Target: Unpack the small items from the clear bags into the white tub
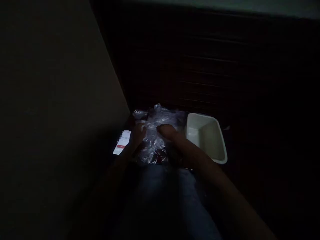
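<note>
Crumpled clear plastic bags (155, 144) lie in front of me, shiny and bunched up, and I cannot tell how many there are. My left hand (139, 132) is at the left side of the plastic, its fingers curled on it. From the right, my right hand (167, 131) is closed on the plastic, with its thumb side toward the left hand. Some dark or reddish thing shows through the lower part, too dim to name. Darkness hides most of the fingers.
An off-white plastic tub (217, 140) stands to the right of the plastic. Left of my left hand lies a bright white rectangle (122, 142) with a red band, like a lit phone screen. A pale wall (62, 83) rises at left; a dark slatted surface (207, 71) lies behind.
</note>
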A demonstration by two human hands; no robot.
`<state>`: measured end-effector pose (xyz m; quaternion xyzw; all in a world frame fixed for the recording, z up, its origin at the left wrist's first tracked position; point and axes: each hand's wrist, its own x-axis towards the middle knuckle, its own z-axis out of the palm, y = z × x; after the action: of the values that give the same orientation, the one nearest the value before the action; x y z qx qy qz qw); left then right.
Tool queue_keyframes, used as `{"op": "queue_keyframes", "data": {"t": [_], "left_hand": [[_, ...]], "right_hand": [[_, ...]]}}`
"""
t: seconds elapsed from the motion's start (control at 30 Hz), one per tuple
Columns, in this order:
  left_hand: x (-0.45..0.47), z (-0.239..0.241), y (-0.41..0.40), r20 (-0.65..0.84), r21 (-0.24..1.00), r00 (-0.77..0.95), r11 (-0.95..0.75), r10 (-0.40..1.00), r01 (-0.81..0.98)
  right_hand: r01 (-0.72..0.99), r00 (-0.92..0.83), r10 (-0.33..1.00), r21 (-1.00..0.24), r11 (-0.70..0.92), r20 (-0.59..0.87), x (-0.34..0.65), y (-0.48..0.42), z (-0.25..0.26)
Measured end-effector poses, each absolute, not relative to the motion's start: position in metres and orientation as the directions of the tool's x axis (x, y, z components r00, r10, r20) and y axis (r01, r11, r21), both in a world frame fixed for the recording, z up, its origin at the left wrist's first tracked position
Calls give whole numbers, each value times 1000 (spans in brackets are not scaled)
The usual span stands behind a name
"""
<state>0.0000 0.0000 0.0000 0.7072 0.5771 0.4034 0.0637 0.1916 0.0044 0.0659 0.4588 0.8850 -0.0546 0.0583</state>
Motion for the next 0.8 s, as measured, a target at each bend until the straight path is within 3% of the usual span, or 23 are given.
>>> {"op": "queue_keyframes", "data": {"t": [0.27,0.4,0.5,0.6,0.67,0.8], "left_hand": [[3,12,-5,467,611,-33,-295,884,734],[9,28,-8,488,641,-57,-313,871,701],[13,41,-10,501,683,-83,-335,861,649],[17,51,-9,481,786,-149,-349,864,510],[22,55,-8,422,869,-206,-329,883,369],[36,60,-13,193,981,-200,-193,961,17]], "right_hand": [[823,-552,833,-172,541,-21,191,9,72],[756,-473,863,-421,501,177,196,15,85],[572,-371,891,-691,442,262,204,18,100],[289,-265,946,-920,264,188,215,14,117],[110,-265,959,-985,132,99,223,7,128],[-149,-264,965,-988,-44,-3,239,-17,144]]}}
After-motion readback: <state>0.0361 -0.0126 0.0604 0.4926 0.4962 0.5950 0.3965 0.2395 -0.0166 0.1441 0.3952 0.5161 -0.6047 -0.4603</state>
